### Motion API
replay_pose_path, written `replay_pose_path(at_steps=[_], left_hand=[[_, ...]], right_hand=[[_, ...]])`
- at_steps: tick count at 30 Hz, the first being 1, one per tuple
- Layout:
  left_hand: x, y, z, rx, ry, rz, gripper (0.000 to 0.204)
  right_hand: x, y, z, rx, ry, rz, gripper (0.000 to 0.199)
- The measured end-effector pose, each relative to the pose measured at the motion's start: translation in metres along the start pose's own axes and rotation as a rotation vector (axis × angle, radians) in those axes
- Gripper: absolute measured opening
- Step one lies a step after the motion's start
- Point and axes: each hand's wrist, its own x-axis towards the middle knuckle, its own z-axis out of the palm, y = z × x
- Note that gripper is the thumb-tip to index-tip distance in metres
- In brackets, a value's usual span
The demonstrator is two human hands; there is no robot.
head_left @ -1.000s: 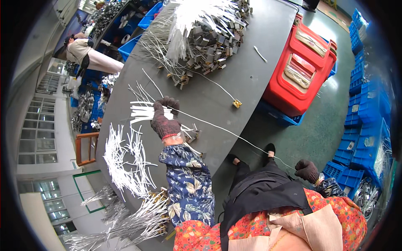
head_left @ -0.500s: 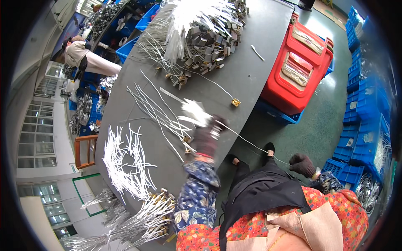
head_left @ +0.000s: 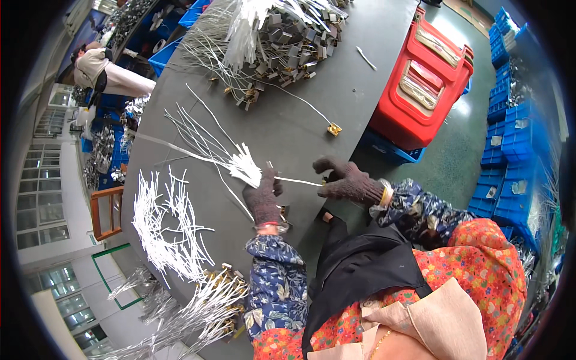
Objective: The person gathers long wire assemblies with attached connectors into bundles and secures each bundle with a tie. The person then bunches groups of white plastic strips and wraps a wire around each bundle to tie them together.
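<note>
My left hand [head_left: 264, 201], in a dark brown knitted glove, is closed round a bundle of short white tubes [head_left: 245, 167] just above the grey table. A thin white wire [head_left: 299, 180] runs from beside it to my right hand [head_left: 353, 182], gloved alike. The right fingers pinch the wire's end, where a small brass-coloured part shows, mostly hidden. Several loose white wires [head_left: 201, 141] lie beyond the left hand. Farther off, a single wire ends in a small brass-coloured connector [head_left: 333, 129].
A large heap of wires with metal connectors [head_left: 294, 48] covers the table's far end. White tubes [head_left: 171, 225] and more wires [head_left: 204, 312] lie at the left. A red bin [head_left: 420, 84] stands at the right, with blue crates [head_left: 513, 144] beyond. Another person [head_left: 99, 72] stands far left.
My right hand has come from low on the right up to the table, near my left hand. The left hand has moved left and slightly nearer with the tubes. The wire between them spans much less.
</note>
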Motion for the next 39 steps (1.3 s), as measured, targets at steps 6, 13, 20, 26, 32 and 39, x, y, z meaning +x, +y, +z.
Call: replay_pose_path(at_steps=[6, 13, 20, 26, 32, 39], left_hand=[[0.037, 0.019, -0.048, 0.221, 0.027, 0.083, 0.018], [-0.022, 0.008, 0.027, -0.611, -0.300, -0.147, 0.024], [0.004, -0.028, 0.053, -0.818, -0.301, -0.239, 0.023], [0.040, 0.043, 0.011, -0.723, -0.041, 0.104, 0.022], [0.051, 0.079, -0.017, -0.812, 0.024, 0.144, 0.020], [0.054, 0.080, -0.035, -0.836, 0.095, 0.115, 0.020]], right_hand=[[0.089, 0.007, -0.050, -1.062, 0.504, -0.335, 0.051], [0.019, 0.004, -0.006, 0.032, -0.122, -0.072, 0.032], [-0.162, 0.092, -0.067, -0.232, -0.012, 0.703, 0.025], [-0.226, 0.142, -0.119, -0.234, 0.056, 0.771, 0.029], [-0.212, 0.123, -0.116, -0.246, 0.052, 0.741, 0.026], [-0.211, 0.126, -0.116, -0.214, 0.005, 0.708, 0.025]])
